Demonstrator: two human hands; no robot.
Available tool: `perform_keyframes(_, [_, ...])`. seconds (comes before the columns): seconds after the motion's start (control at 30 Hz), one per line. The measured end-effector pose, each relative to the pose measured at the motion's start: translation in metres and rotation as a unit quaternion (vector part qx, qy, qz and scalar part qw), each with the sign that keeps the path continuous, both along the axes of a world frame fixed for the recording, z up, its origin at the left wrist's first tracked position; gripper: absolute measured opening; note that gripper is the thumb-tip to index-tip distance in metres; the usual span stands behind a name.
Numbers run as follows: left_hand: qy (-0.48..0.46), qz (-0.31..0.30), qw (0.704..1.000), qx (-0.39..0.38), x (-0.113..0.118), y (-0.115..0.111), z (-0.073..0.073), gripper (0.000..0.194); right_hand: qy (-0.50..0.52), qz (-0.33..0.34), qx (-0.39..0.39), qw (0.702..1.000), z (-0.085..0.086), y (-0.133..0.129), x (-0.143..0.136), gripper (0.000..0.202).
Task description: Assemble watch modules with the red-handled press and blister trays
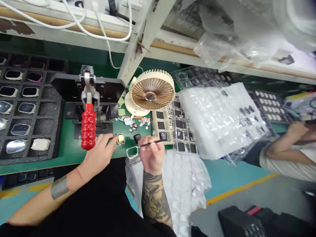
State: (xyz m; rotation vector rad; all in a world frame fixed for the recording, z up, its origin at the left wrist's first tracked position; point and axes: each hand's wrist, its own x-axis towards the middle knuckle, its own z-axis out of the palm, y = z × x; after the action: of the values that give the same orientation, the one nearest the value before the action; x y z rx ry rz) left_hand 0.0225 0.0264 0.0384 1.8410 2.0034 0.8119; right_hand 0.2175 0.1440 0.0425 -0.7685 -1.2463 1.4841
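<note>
My left hand (102, 149) rests on the green table's front part, fingers apart, one fingertip at the left side of a small opened smartwatch case (120, 138) with a yellow-edged, white inside. In my right hand (153, 153) is a thin, dark tweezers-like tool (151, 143), lying across the fingers with its narrow end toward the left. Just below that end is a pale, rounded square frame (132, 152); whether my right fingers also touch it, I cannot tell. A small black piece (137, 138) lies behind the right hand.
A press with a red handle (88, 126) stands behind my left hand. Left is a foam tray (53, 131) of watches. A cream fan (152, 90), small loose parts (145, 121), a beige parts tray (170, 131) and plastic-wrapped trays (217, 118) are around. Another person's arm (283, 144) is at right.
</note>
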Motion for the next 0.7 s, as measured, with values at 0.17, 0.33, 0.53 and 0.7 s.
perform_keyframes(0.17, [0.182,-0.05,0.982,-0.02,0.016,0.029,0.001,0.042,-0.039,0.043,0.107,0.993,0.048,0.056,0.09,0.039])
perform_keyframes(0.33, [0.086,-0.071,0.993,0.046,0.018,0.027,-0.019,0.024,-0.211,-0.173,0.174,0.946,0.076,0.141,0.11,0.031])
perform_keyframes(0.53, [-0.277,0.027,0.96,0.031,-0.001,-0.007,-0.017,0.031,-0.191,-0.387,0.294,0.853,0.068,0.14,0.067,0.027])
perform_keyframes(0.7, [-0.52,0.155,0.839,-0.04,-0.027,-0.036,-0.005,0.043,-0.237,-0.233,0.388,0.86,0.029,0.042,0.039,0.032])
